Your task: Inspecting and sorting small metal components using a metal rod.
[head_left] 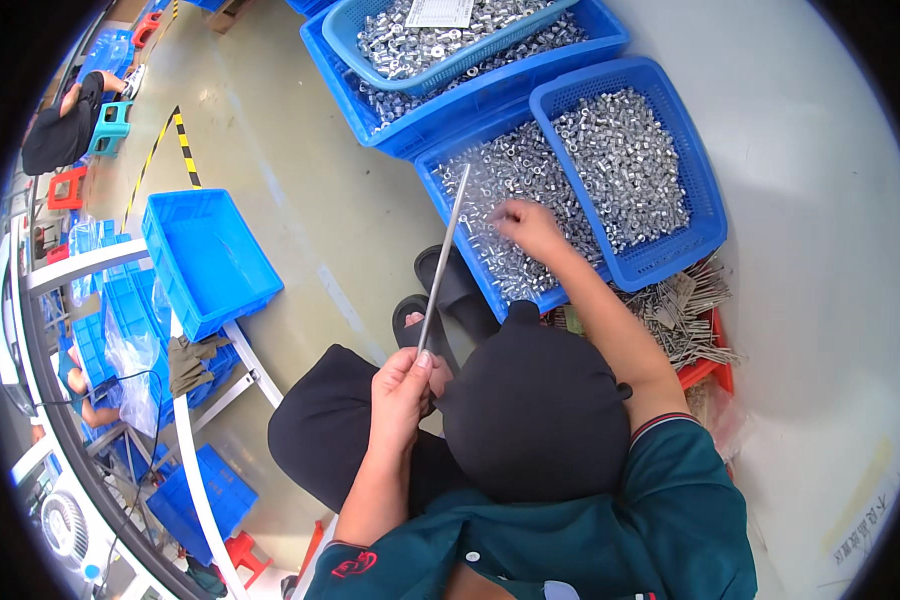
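Left hand (pixel 402 385), fingers closed around a thin straight metal rod (pixel 442 262), angles it toward a blue plastic basket of small silver metal nuts (pixel 515 215) at frame centre; right hand (pixel 530 226) fingers pinch nuts there.

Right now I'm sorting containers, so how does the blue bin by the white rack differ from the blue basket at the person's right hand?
The blue bin has solid walls and nothing in it; the blue basket has mesh walls and is heaped with small silver metal parts. The bin rests on the rack, the basket near the floor. Both are blue, rectangular plastic.
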{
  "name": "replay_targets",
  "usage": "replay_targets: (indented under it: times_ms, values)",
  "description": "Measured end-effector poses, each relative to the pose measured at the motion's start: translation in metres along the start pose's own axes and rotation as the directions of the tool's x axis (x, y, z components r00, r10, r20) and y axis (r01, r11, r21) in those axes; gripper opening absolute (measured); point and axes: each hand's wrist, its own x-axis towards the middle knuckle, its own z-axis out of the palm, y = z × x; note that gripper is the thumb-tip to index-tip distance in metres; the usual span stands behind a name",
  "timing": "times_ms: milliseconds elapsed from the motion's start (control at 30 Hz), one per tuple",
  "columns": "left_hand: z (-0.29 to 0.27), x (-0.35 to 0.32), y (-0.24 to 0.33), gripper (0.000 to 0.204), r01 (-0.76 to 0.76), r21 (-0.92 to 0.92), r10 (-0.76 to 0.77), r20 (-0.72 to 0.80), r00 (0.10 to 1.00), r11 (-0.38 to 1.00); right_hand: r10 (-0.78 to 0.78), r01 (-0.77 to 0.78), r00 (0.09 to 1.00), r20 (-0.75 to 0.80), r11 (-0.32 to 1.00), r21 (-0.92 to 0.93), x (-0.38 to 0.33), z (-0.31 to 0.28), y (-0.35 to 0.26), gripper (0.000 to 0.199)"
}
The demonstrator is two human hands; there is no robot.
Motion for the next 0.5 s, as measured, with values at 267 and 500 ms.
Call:
replay_targets:
  times_ms: [267, 500]
  values:
    - [0.003, -0.001, 0.001, 0.017, 0.012, 0.010, -0.012, -0.011, 1.000, 1.000, -0.253, 0.250, 0.963, 0.093, 0.712, -0.656, -0.016, 0.026, -0.002, 0.010]
    - [0.001, -0.001, 0.003, 0.017, 0.001, 0.012, -0.001, -0.012, 1.000, 1.000, -0.336, 0.238, 0.942, -0.012, 0.692, -0.682, -0.013, 0.035, 0.005, 0.006]
